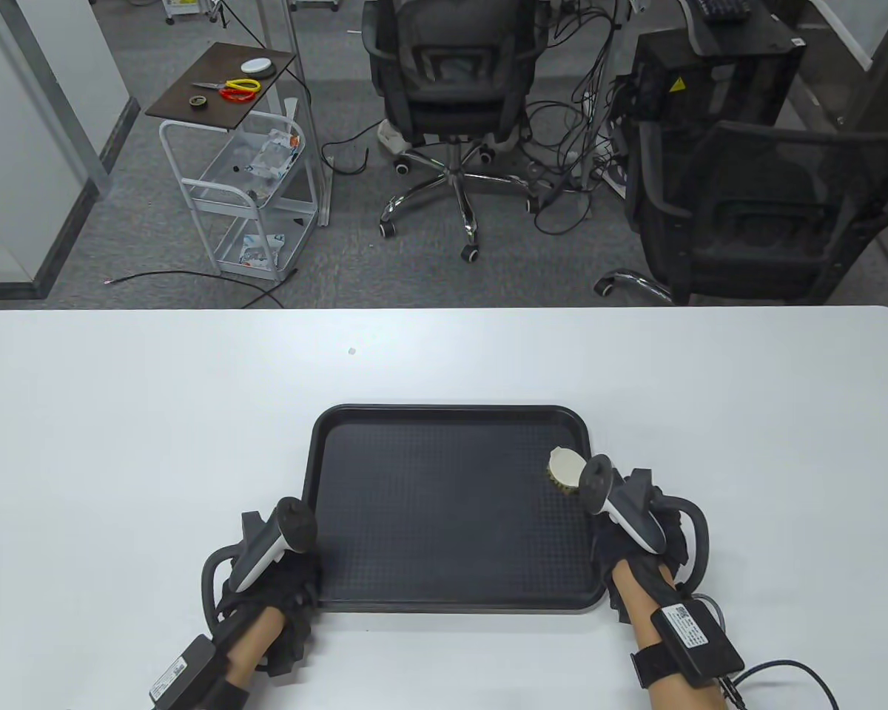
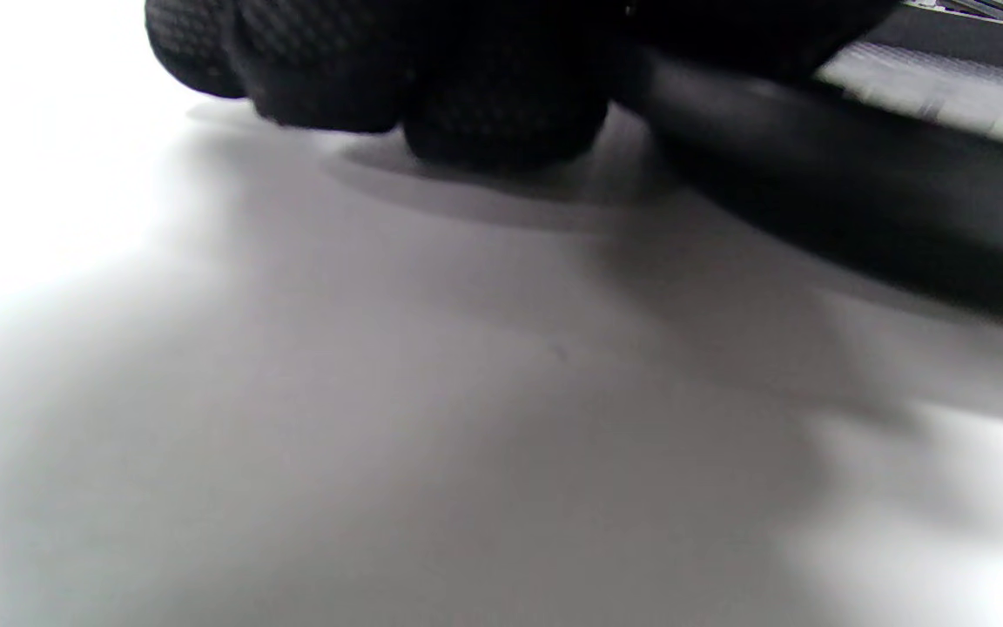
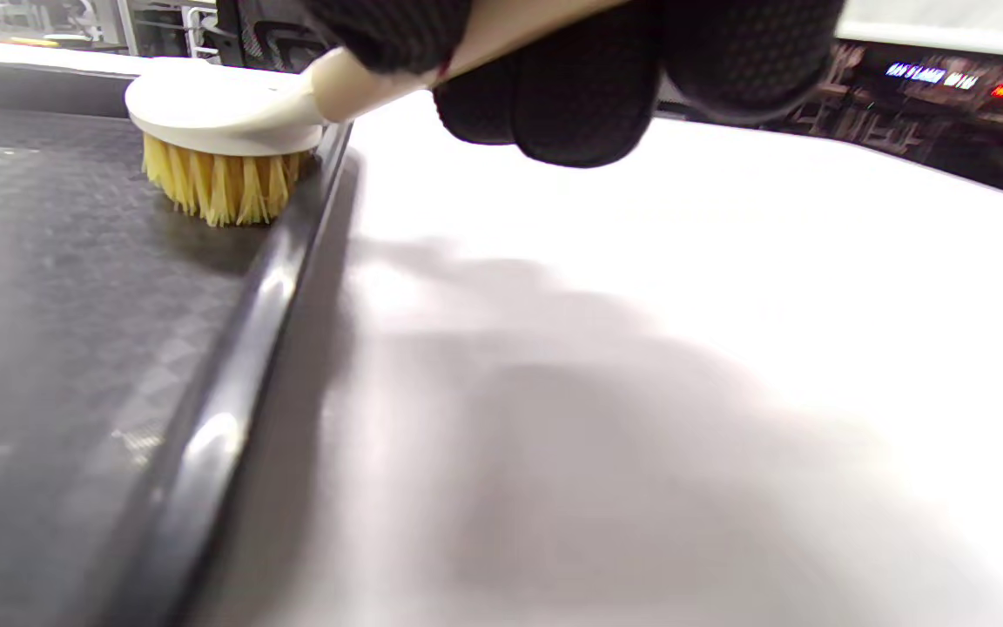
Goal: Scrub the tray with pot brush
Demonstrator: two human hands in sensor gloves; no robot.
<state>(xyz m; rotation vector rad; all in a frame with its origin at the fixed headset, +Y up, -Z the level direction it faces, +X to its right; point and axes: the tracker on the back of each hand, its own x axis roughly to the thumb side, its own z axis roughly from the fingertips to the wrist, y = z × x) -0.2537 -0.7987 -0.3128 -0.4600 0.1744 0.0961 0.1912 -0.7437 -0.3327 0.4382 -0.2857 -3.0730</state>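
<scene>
A black textured tray (image 1: 451, 510) lies on the white table (image 1: 118, 444). My right hand (image 1: 636, 532) grips the cream handle of the pot brush (image 1: 564, 470). Its round head rests bristles-down on the tray floor by the right rim. In the right wrist view the yellow bristles (image 3: 214, 187) touch the tray (image 3: 49, 348) next to its rim, and my fingers (image 3: 589, 78) wrap the handle. My left hand (image 1: 281, 577) rests at the tray's front left corner. In the left wrist view its fingers (image 2: 432, 78) lie on the table against the tray's rim (image 2: 858, 200).
Beyond the table's far edge stand two office chairs (image 1: 451, 89), a white wire cart (image 1: 244, 185) and loose cables on the floor. White table surface lies to the left, right and behind the tray.
</scene>
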